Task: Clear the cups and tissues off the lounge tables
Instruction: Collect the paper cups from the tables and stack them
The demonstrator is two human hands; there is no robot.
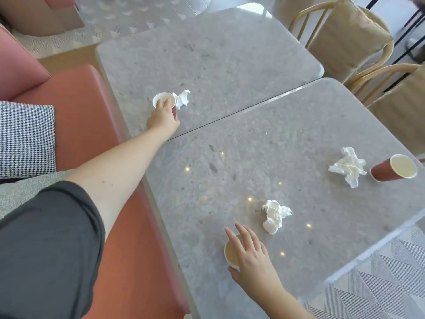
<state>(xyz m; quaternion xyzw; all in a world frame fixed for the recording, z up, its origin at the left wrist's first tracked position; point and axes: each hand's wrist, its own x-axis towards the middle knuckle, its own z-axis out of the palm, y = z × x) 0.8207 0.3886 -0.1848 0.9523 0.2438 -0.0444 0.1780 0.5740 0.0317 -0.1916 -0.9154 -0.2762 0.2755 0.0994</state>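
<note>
Two grey stone tables stand side by side, the far table (218,54) and the near table (287,139). My left hand (163,117) reaches onto the far table and grips a red paper cup (161,99), beside which lies a crumpled tissue (182,97). On the near table my right hand (249,254) lies over the top of a second paper cup (230,252), fingers spread; whether it grips the cup is unclear. A crumpled tissue (274,215) lies just beyond it. At the right edge a third red cup (394,168) stands beside another tissue (349,165).
A pink bench seat (76,107) with a houndstooth cushion (26,139) runs along the tables' left side. Two wicker chairs (345,35) with beige cushions stand behind the tables at the right. Patterned carpet (379,284) shows at the lower right.
</note>
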